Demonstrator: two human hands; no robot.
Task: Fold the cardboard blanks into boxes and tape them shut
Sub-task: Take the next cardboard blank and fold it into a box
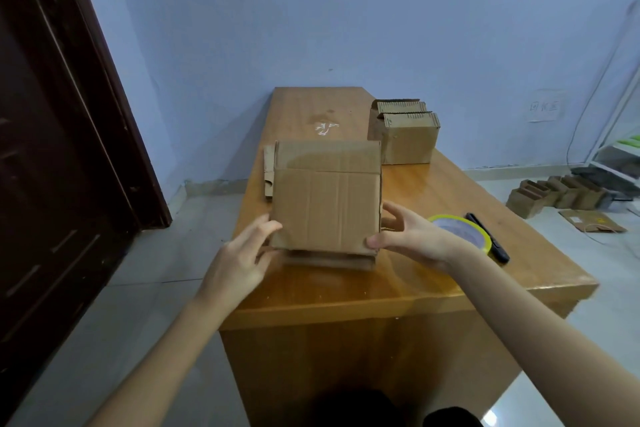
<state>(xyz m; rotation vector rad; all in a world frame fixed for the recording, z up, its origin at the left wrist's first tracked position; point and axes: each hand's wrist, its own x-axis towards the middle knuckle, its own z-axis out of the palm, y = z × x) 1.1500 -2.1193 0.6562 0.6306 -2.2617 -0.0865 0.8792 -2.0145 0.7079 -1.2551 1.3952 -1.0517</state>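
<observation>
Two hands (239, 253); one held cardboard blank (325, 198); two folded boxes (403, 135); one tape roll (460, 227); one marker (488, 236).

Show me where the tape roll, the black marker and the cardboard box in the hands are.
tape roll (462, 222), head view, its yellow-green rim
black marker (498, 251), head view, its barrel
cardboard box (327, 208), head view, its front face

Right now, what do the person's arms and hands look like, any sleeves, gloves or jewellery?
Both arms are bare from where they enter the picture to the fingers: no sleeves show. The left hand and right hand wear no gloves, and no rings, watch or bracelet are visible. Fingernails look short and unpainted. No markings or cables show.
</observation>
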